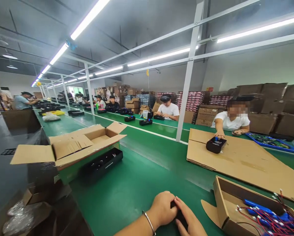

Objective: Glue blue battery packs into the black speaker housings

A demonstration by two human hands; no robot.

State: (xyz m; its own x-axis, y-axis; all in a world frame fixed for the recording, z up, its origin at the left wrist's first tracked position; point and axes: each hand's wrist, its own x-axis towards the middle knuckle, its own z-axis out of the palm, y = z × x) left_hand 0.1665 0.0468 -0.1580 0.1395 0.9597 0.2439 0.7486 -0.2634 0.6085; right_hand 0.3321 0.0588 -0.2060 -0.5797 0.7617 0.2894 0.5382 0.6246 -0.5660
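Your green bench (137, 183) has an open cardboard box (75, 144) with a black case (105, 164) right beside it, a flat cardboard sheet (250, 160), and a smaller box (220, 203) holding blue wired cells lying near you.

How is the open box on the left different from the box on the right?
The left box has big, straight-edged flaps; the right box has a rounded flap. The left box shows brown cardboard inside, but the right box holds blue cylinders and red wires. Both are brown and open.
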